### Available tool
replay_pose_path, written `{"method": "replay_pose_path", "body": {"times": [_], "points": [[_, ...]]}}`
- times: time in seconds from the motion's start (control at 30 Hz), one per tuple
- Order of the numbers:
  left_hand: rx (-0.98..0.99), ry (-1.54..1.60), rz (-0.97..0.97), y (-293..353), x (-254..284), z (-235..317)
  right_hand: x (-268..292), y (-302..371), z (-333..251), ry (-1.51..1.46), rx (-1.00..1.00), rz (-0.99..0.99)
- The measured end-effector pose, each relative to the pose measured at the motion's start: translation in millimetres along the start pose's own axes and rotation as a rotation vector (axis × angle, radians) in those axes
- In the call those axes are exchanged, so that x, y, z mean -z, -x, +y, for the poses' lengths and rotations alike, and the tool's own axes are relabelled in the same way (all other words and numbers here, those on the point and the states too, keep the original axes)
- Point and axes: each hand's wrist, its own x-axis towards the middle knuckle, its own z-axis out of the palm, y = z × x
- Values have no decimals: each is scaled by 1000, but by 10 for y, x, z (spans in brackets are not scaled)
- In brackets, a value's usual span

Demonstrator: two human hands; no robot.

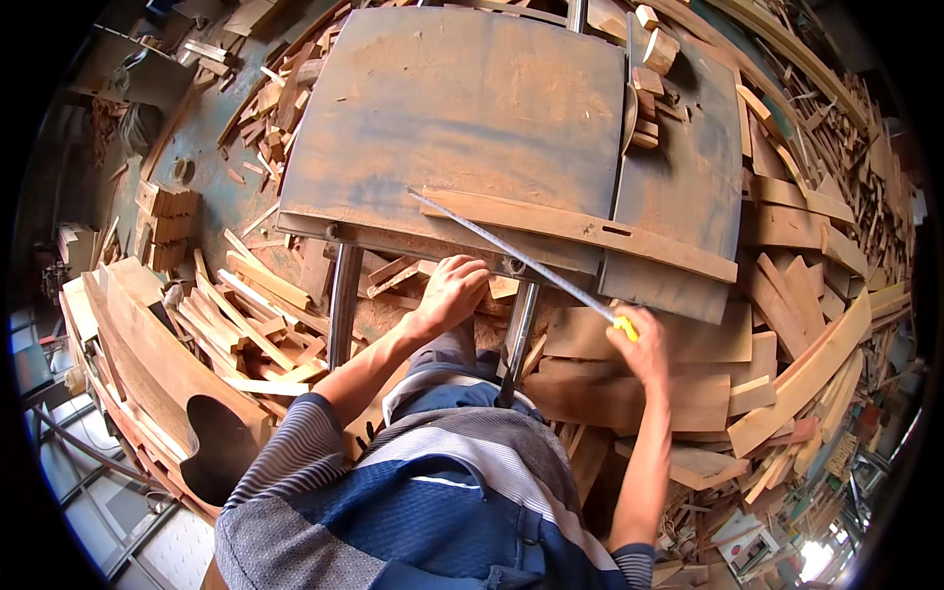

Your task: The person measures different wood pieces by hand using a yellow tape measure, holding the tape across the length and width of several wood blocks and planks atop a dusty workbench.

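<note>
My right hand (641,342) is closed round the yellow end of what looks like a tape measure (521,258). Its thin greyish blade slants out to the far left, over a long narrow wooden strip (551,222) with a dark slot. That strip lies along the near edge of a metal machine table (462,108), and the blade's tip reaches just past the strip's left end. Close by the table's front edge, my left hand (457,287) has its fingers curled, palm side hidden. Whether anything is inside them cannot be seen.
Small wood blocks (646,84) sit beside the slot on the table's right side. Metal legs (342,305) stand below the front edge. Curved boards (167,344) are piled at my left, wide planks (649,364) at my right. Offcuts (280,108) litter the floor around.
</note>
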Motion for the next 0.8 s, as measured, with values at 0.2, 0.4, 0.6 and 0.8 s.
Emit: {"method": "replay_pose_path", "body": {"times": [0.2,0.4,0.6,0.8], "points": [[42,-52,12,7,118,-15,493,-820,153,276,99,-52],[79,-57,-29,71,67,-127,554,-1296,498,391,88,56],[108,-7,-86,191,49,-112,340,-1423,692,396,-21,81],[27,-27,-119,-24,9,-132,394,-1266,523,296,38,19]]}}
